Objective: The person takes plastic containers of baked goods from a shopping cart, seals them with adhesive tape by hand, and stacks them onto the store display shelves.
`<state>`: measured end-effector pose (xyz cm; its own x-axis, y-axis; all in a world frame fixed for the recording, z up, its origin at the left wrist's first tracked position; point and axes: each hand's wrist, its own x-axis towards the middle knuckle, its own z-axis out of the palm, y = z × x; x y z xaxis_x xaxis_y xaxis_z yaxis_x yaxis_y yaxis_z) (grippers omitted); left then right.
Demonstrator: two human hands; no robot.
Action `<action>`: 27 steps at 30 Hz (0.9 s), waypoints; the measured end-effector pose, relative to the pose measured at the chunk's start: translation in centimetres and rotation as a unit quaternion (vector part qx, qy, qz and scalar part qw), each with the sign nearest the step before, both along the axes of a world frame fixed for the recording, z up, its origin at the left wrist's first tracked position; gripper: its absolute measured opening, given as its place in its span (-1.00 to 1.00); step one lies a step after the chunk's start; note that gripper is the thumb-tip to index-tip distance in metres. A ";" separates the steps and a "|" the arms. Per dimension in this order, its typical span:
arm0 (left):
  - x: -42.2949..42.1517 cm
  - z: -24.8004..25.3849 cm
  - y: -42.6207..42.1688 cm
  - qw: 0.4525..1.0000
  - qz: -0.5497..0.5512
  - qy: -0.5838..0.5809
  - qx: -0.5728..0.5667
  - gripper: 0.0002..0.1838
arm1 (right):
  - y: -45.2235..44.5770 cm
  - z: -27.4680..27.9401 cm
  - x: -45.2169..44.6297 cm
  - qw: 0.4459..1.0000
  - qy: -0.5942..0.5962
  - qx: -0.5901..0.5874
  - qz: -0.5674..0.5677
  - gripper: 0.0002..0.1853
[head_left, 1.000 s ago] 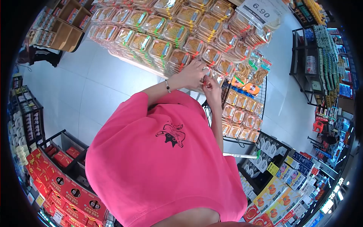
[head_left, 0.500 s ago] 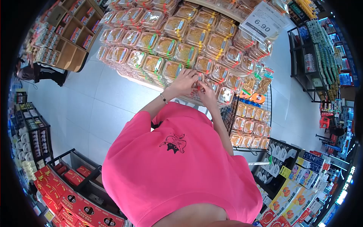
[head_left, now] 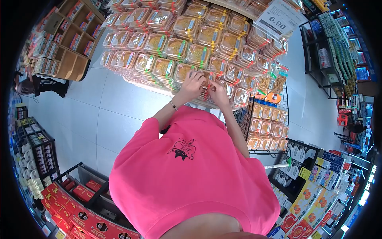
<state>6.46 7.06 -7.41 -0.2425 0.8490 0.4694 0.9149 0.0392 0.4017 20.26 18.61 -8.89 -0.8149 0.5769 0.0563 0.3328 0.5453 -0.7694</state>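
Note:
Clear plastic food packs with red, green and yellow tape stand in stacked rows on a display (head_left: 153,88). At the front row, my left hand (head_left: 193,84), with a beaded bracelet at the wrist, has its fingers bent over the left side of a red-taped pack (head_left: 206,77). My right hand (head_left: 218,92) closes its fingers on the same pack's right side. Both hands are close together, a small gap between them. Green-taped packs (head_left: 185,71) lie just left of my left hand, and more red-taped packs (head_left: 241,96) sit right of my right hand.
A black wire rack (head_left: 250,115) with small packs is at the right. The price sign (head_left: 277,20) hangs over the display's right end. Wooden shelves (head_left: 71,59) and a person in dark clothes (head_left: 45,87) are at the left. Red boxes (head_left: 85,221) fill the lower left.
The view has shifted, so the display sits lower and further right than a second ago. Both hands stay at the front row, with the fingers now on the two sides of a red-taped pack.

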 end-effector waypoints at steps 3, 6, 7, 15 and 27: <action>-0.3 -0.3 0.2 1.000 0.002 0.001 0.012 -0.65 | 0.0 0.5 -0.3 1.000 -0.005 -0.002 -0.007 -0.59; -0.4 -0.1 0.2 1.000 -0.010 -0.004 0.007 -0.65 | 0.0 0.4 -0.3 0.999 0.014 -0.036 -0.006 -0.58; -0.4 -0.3 0.2 1.000 -0.006 -0.007 0.006 -0.64 | 0.0 0.3 -0.4 0.999 0.019 -0.032 -0.009 -0.58; 0.9 1.6 -0.8 1.000 -0.002 0.008 0.010 -0.61 | -0.4 0.4 0.0 0.999 0.039 -0.019 -0.009 -0.56; 0.8 0.8 -3.2 0.984 0.161 0.002 -0.075 -0.47 | -1.4 1.1 0.4 0.998 -0.003 -0.018 -0.065 -0.58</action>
<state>7.25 3.89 -6.65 -0.5085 0.7884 0.3463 0.8472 0.3862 0.3647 20.71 17.26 -7.81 -0.7333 0.6793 0.0284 0.4041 0.4690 -0.7854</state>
